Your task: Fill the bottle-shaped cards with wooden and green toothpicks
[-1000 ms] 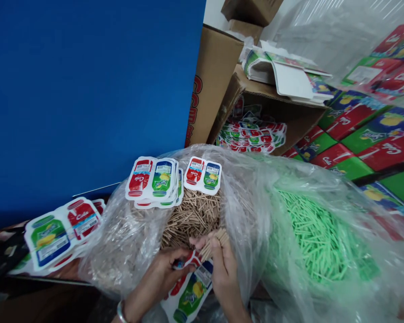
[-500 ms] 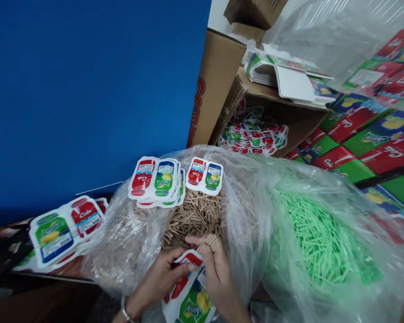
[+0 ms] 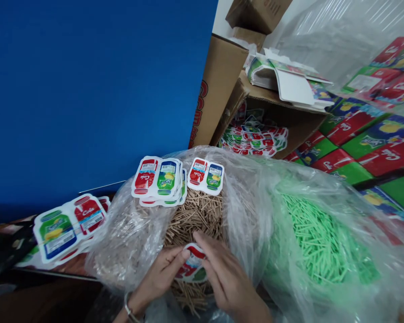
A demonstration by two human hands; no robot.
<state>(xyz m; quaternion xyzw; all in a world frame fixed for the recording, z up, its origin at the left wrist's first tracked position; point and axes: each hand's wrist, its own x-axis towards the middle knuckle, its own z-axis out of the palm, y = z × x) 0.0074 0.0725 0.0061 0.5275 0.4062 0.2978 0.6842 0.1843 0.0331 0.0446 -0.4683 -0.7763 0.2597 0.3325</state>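
Note:
A printed Cola and Sprite packet (image 3: 187, 269), shaped like two jars, is held between my two hands above the brown sticks. My left hand (image 3: 164, 271) grips its left side, thumb at the upper edge. Over its right side lies my right hand (image 3: 230, 273), fingers bent round the edge and partly hiding the print. Any sticks in the right hand are hidden. Short brown sticks (image 3: 198, 213) fill the clear plastic bag under and beyond my hands. On that bag lie a stack of similar packets (image 3: 156, 179) and a separate packet (image 3: 205, 176).
Bright green sticks (image 3: 314, 242) fill another plastic bag at the right. More packets (image 3: 70, 226) lie on the left. Behind stands an open cardboard box (image 3: 301, 123) of packets, beside stacked printed cartons (image 3: 373, 139). A blue panel (image 3: 94, 89) rises at the back left.
The bunch of brown sticks pinched in my right hand is no longer visible. The packet has been raised and tilted, and my right hand has come round its right side.

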